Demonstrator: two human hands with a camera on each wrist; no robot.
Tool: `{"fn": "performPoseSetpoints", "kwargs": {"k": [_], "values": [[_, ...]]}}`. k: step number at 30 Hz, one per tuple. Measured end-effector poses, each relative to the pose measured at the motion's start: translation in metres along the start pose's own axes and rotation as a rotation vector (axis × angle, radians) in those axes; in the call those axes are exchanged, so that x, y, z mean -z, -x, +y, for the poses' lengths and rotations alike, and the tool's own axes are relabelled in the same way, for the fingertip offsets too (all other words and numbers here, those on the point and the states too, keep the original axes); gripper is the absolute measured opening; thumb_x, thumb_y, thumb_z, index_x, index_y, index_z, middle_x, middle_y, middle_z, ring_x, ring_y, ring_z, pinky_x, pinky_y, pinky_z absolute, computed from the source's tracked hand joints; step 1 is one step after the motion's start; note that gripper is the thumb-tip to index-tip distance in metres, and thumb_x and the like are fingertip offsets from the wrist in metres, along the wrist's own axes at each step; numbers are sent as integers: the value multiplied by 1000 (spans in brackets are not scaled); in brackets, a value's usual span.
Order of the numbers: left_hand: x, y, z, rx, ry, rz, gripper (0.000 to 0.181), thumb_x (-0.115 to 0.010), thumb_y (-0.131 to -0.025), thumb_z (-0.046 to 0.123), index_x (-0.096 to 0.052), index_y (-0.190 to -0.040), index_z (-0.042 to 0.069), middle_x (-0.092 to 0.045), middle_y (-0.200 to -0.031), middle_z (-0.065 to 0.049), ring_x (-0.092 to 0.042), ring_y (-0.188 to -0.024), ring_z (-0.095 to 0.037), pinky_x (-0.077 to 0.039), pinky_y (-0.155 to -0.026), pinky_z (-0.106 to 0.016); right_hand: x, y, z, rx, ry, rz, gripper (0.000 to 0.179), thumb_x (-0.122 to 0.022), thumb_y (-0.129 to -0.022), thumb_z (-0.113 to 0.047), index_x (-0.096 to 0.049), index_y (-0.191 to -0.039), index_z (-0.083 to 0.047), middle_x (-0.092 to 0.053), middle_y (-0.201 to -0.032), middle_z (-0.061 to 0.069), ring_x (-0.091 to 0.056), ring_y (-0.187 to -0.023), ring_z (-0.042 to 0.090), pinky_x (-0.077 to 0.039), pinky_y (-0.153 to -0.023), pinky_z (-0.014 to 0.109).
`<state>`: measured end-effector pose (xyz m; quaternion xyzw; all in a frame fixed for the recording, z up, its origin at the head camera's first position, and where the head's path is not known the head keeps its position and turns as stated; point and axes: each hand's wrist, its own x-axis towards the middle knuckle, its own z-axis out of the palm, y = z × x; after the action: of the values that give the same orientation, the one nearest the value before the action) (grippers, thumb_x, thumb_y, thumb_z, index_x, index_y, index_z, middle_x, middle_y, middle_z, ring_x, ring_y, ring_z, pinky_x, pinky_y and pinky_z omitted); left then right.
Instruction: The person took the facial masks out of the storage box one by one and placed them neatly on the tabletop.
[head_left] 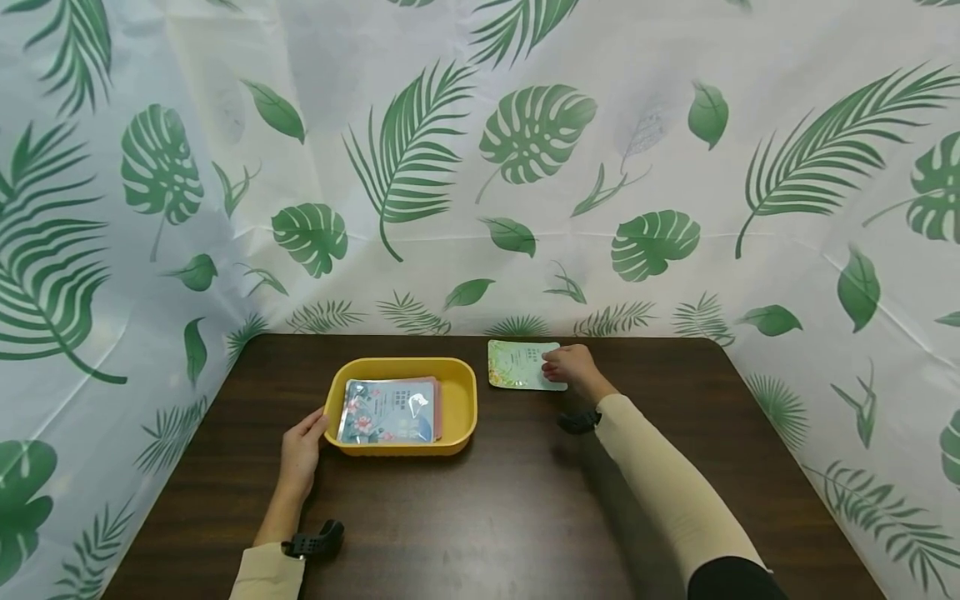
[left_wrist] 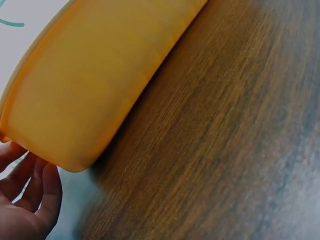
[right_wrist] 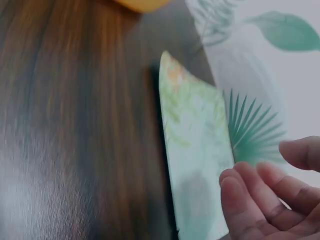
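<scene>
My L fingers [head_left: 306,426] pinch the tray [head_left: 459,410]; R fingers [right_wrist: 234,197] loosely open at green pack [head_left: 516,367]; prob. pickup step; next needs thumb closing, then lift.

Yellow tray [head_left: 459,408]; blue packet [head_left: 390,414] with pink flowers; pale-green packet [head_left: 516,367], apparently yellow-flowered; brown wood-grain table [head_left: 480,517].

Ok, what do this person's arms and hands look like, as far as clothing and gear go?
The left hand and right hand wear no gloves. The left sleeve and right sleeve are plain cream, with black fabric higher on the right arm. A black left wristband and right wristband show; no cables visible.
</scene>
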<state>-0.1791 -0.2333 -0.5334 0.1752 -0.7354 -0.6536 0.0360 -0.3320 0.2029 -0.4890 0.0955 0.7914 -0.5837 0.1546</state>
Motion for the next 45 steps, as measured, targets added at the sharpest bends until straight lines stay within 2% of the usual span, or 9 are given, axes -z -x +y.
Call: {"fn": "performPoseSetpoints", "kwargs": {"k": [2,5,8,10,18,27,34,39,45], "values": [[-1,1,1,5,-3,2,51,-43,-105,29,-42,-144,-5,-42,-149,-23,-42,-134,-27,-41,-79,-4,-2,1,-4,-1,-3,-22,43,-57,-97,-15,-53,-128,14,-70,-107,24,-71,-85,21,-58,-84,37],[-1,1,1,6,-1,-6,52,-41,-105,29,-41,-145,-4,-41,-151,-22,-39,-137,-28,-44,-100,-21,-7,4,-10,3,-21,-52,43,-57,-97,-15,-53,-128,14,-67,-113,28,-71,-88,23,-58,-86,38],[0,2,1,7,11,-12,51,-41,-106,28,-39,-145,-5,-38,-152,-23,-36,-140,-30,-35,-114,-42,-11,9,-16,11,-40,-79,43,-58,-97,-15,-52,-129,14,-66,-114,28,-71,-84,21,-56,-91,41],[0,2,1,11,19,-14,51,-41,-106,27,-39,-145,-6,-37,-153,-24,-34,-141,-31,-29,-117,-47,-13,13,-19,17,-49,-92,44,-58,-97,-15,-52,-129,14,-66,-114,28,-70,-81,19,-53,-94,44],[0,3,1,18,32,-11,49,-41,-105,23,-39,-145,-6,-36,-153,-23,-32,-143,-31,-28,-117,-46,-28,26,-37,58,-68,-146,45,-57,-98,-14,-50,-129,17,-70,-99,18,-69,-78,16,-52,-97,46],[-1,3,1,15,28,-11,51,-41,-105,25,-38,-145,-6,-35,-154,-24,-31,-143,-32,-28,-117,-48,-50,37,-51,51,-83,-159,38,-59,-96,-12,-55,-122,15,-70,-93,16,-67,-71,15,-52,-96,46],[0,3,1,23,31,-3,51,-42,-105,25,-39,-145,-6,-35,-154,-23,-31,-144,-31,-28,-118,-46,-65,43,-60,64,-65,-226,40,-57,-98,-14,-54,-126,14,-67,-113,29,-71,-87,25,-52,-96,46],[1,2,1,24,34,-1,51,-42,-105,25,-38,-145,-6,-35,-154,-24,-32,-143,-31,-28,-117,-46,-80,46,-64,64,-83,-248,38,-59,-96,-14,-56,-124,12,-66,-113,29,-69,-80,21,-52,-96,46],[0,2,0,28,31,-10,52,-42,-105,27,-38,-145,-6,-36,-154,-23,-32,-143,-31,-28,-117,-47,-100,48,-64,48,-65,-250,40,-59,-96,-14,-55,-126,12,-60,-124,33,-69,-87,24,-51,-98,46]]}}
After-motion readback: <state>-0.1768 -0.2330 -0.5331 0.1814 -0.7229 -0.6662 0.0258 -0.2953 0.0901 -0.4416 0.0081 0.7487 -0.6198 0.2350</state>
